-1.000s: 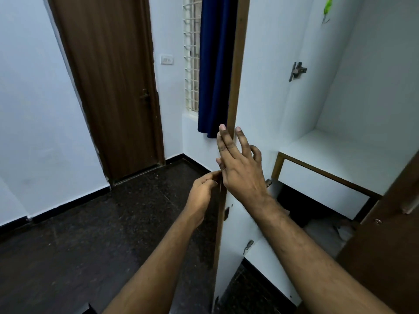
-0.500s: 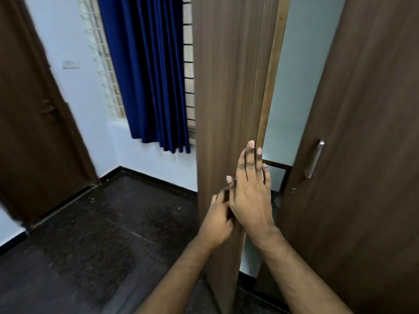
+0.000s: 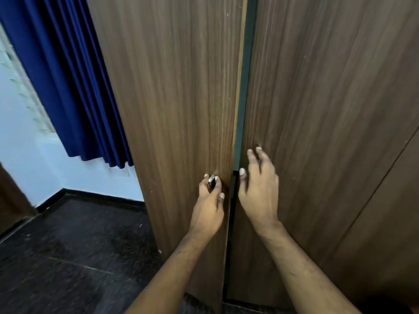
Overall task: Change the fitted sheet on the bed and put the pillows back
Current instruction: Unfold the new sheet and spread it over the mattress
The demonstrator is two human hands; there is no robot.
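No bed, sheet or pillow is in view. I stand close to a brown wooden wardrobe. Its left door [image 3: 176, 98] is nearly closed against the right door [image 3: 328, 109], with a thin dark gap between them. My left hand [image 3: 209, 200] pinches a small shiny metal key or knob [image 3: 212, 180] at the left door's edge. My right hand [image 3: 258, 189] hovers over the right door beside the gap, fingers loosely spread, holding nothing.
A dark blue curtain [image 3: 68, 82] hangs over a window at the left, above a white wall [image 3: 27, 159]. The floor [image 3: 68, 257] is dark speckled stone. A sliver of a brown room door [image 3: 9, 200] shows at the far left edge.
The left wardrobe door has swung from wide open to nearly closed, hiding the white shelves inside. My right hand has come off the door's edge and moved right; my left stays at the key.
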